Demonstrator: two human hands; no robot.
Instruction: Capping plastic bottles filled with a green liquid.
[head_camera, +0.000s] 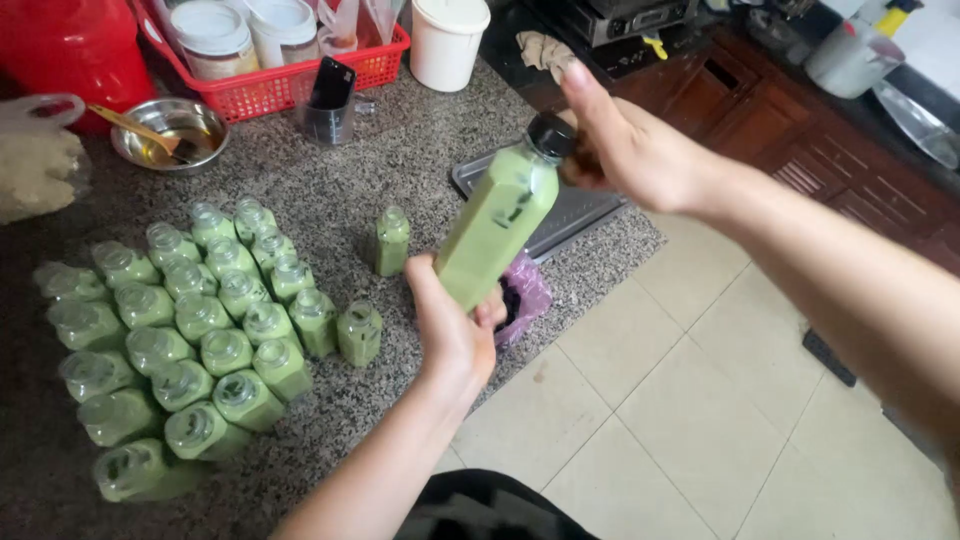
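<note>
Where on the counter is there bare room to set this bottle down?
Bare granite lies between the lone bottle, the steel bowl and the dark cup, and along the near edge beside the left hand. The bottle cluster crowds the left; the red basket fills the back.

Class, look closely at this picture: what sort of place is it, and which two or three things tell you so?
Probably a kitchen used for making drinks in batches. Many bottles of green liquid stand on a granite counter, beside a red basket of tubs and a steel bowl.
</note>
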